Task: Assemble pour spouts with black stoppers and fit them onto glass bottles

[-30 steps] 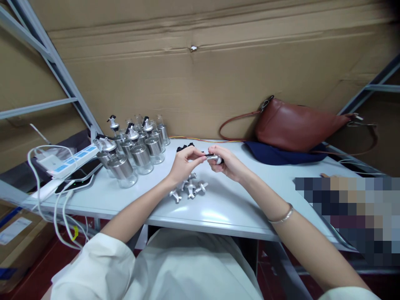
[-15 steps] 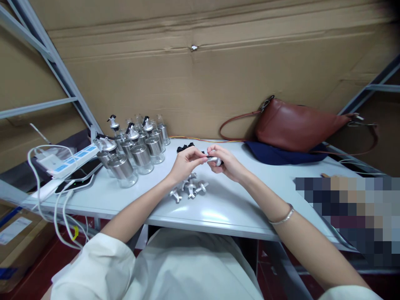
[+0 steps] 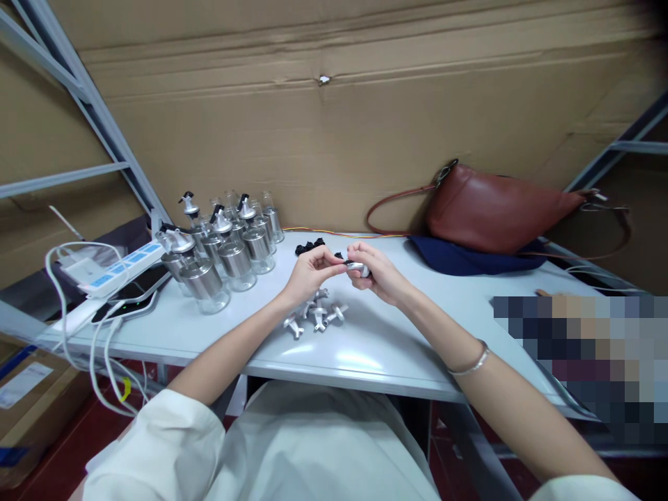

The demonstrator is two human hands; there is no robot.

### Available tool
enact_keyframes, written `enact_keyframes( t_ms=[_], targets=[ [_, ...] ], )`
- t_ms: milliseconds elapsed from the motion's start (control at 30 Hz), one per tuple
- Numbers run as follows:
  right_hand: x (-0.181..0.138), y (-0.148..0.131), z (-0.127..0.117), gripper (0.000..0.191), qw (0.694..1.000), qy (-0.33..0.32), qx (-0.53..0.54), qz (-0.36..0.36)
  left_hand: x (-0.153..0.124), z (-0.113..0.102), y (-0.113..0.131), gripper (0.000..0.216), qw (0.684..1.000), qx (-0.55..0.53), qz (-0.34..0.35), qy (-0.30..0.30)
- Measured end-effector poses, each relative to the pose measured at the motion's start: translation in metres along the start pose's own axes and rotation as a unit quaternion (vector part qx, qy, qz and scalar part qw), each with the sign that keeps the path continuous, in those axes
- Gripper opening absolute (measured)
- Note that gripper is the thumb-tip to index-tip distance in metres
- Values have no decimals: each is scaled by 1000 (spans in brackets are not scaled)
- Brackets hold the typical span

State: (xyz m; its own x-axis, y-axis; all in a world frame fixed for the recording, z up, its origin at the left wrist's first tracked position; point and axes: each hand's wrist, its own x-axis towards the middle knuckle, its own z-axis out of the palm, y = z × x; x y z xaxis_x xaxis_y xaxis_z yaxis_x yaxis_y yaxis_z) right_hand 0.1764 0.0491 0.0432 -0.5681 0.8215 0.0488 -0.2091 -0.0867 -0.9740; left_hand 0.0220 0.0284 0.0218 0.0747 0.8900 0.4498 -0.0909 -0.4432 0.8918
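My right hand [image 3: 380, 274] holds a silver bottle pourer [image 3: 358, 266] sideways above the table, fingers wrapped round its body. From the left, my left hand [image 3: 307, 278] pinches a small black piece at the pourer's tip; the fingertips partly cover it. Below my hands lie several silver pourer spouts [image 3: 319, 318] in a loose heap. Just beyond my left hand is a group of small black parts [image 3: 309, 246]. Off to the left stand several glass bottles with steel bands [image 3: 237, 261], some topped with silver and black pourers.
A power strip [image 3: 125, 268] with white cables sits at the left end. At the back right a brown leather bag [image 3: 485, 209] rests on dark blue cloth [image 3: 459, 259]. Cardboard [image 3: 334, 139] walls the table's back. A blurred-out patch covers the right edge.
My hands stay almost in place, with only a slight shift of the fingers at the pourer's tip. The other things have not moved.
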Motion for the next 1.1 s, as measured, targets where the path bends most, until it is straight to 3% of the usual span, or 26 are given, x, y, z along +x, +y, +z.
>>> enact_keyframes(
  t_ms=[400, 800, 933, 1100],
  targets=[
    [2, 4, 2, 30, 995, 27, -81, -44, -3, 1, 1, 36, 1000, 22, -8, 5],
    [1, 1, 5, 39, 999, 28, -2, -42, -1, -1, -1, 34, 1000, 22, -3, 5],
    [0, -1, 6, 37, 998, 59, 31, -17, -2, -3, -5, 28, 991, 101, 86, 7],
    [1, -3, 1, 30, 996, 37, 65, 57, -5, -6, -11, 22, 929, 277, 244, -35]
  ],
)
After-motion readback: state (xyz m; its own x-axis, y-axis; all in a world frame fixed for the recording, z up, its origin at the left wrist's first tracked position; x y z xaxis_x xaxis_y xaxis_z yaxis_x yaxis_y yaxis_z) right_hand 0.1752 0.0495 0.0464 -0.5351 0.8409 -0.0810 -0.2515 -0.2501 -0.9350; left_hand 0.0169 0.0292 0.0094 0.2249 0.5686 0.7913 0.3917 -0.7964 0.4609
